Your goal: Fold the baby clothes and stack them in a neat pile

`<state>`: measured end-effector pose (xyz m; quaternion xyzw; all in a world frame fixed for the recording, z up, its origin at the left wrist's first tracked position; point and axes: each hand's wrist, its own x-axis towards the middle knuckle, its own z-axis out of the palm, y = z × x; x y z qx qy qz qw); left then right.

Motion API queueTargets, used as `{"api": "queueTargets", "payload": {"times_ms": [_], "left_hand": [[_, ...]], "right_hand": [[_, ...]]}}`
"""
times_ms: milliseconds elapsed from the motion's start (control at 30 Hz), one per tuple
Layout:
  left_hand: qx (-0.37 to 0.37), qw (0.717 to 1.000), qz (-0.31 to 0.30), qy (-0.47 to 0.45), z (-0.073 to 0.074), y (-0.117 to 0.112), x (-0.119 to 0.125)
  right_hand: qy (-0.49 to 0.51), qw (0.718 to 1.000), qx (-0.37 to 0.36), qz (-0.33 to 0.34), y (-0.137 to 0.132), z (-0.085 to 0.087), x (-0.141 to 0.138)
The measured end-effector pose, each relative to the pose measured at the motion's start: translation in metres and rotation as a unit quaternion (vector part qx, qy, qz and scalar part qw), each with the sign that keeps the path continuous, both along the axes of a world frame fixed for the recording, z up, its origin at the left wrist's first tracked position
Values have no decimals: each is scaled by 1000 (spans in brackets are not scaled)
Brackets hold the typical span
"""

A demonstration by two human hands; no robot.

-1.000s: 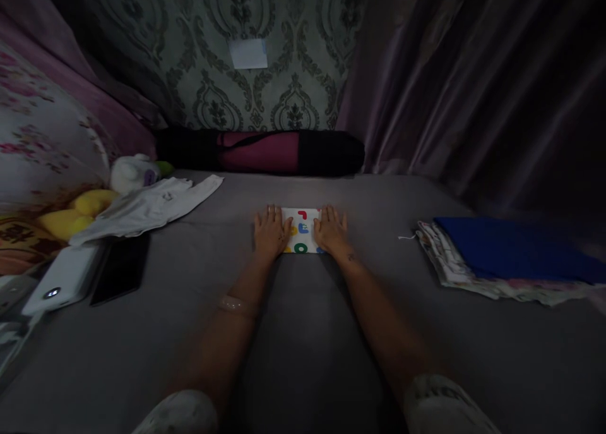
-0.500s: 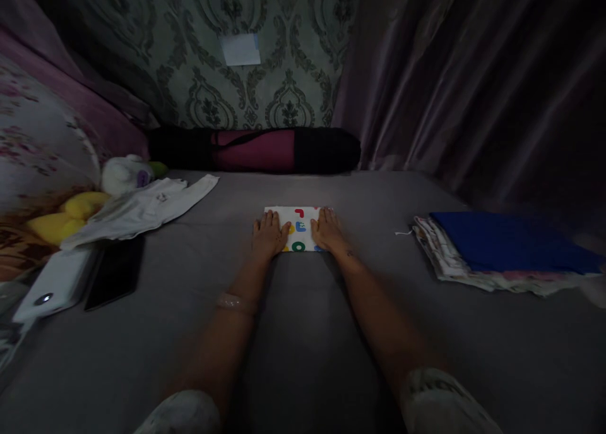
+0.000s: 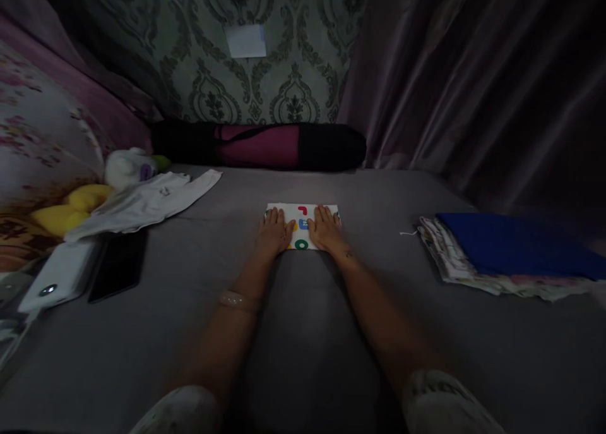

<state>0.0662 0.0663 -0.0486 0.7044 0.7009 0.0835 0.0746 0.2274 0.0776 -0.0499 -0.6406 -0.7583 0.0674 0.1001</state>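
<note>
A small folded white cloth [image 3: 302, 235] printed with colourful letters lies flat on the grey sheet in the middle of the head view. My left hand [image 3: 275, 232] rests palm down on its left part, fingers stretched forward and thumb pointing inward. On the right part lies my right hand [image 3: 326, 229], also flat with its fingers out. Between the two thumbs, red, blue and green print shows. The cloth under both palms is hidden.
At right sits a stack of folded fabric topped by a blue piece [image 3: 516, 244]. To the left are a white garment [image 3: 156, 200], a black phone [image 3: 118, 266], a white device with a cable [image 3: 59, 279] and plush toys [image 3: 125, 168]. A long black-and-pink bag [image 3: 260, 146] lies along the wall.
My right hand has slid slightly inward over the cloth, baring more of its right edge. My left hand stays flat on it. The whole view has shifted a little.
</note>
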Motion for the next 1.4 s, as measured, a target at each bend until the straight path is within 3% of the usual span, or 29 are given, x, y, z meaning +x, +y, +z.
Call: {"api": "queueTargets", "payload": {"times_ms": [233,467,567,700,900,1000,1133,1267,1400], "left_hand": [[23,1000,-2,5,0,-2,0],[159,987,-22,9,9,-5,4],[124,992,-37,14,3,-2,5],[59,998,-38,9,-5,0,4],[76,994,-33,-69,-7,5,0],[120,973,-11,-198,-2,11,-6],[159,919,63,-354,10,13,-17],[180,884,121,-415,18,11,-25],[169,867,144,-446,20,13,-28]], "right_hand": [[-4,1000,-8,0,1,3,1],[10,999,41,26,-7,13,-4],[17,995,70,64,-12,15,-13],[14,996,27,84,-16,9,-21],[8,997,4,80,-14,7,-20],[-3,997,-27,77,-12,14,-20],[-33,995,-69,66,-7,26,-30],[-41,997,-7,72,-1,25,-46],[-28,997,-22,62,2,14,-55]]}}
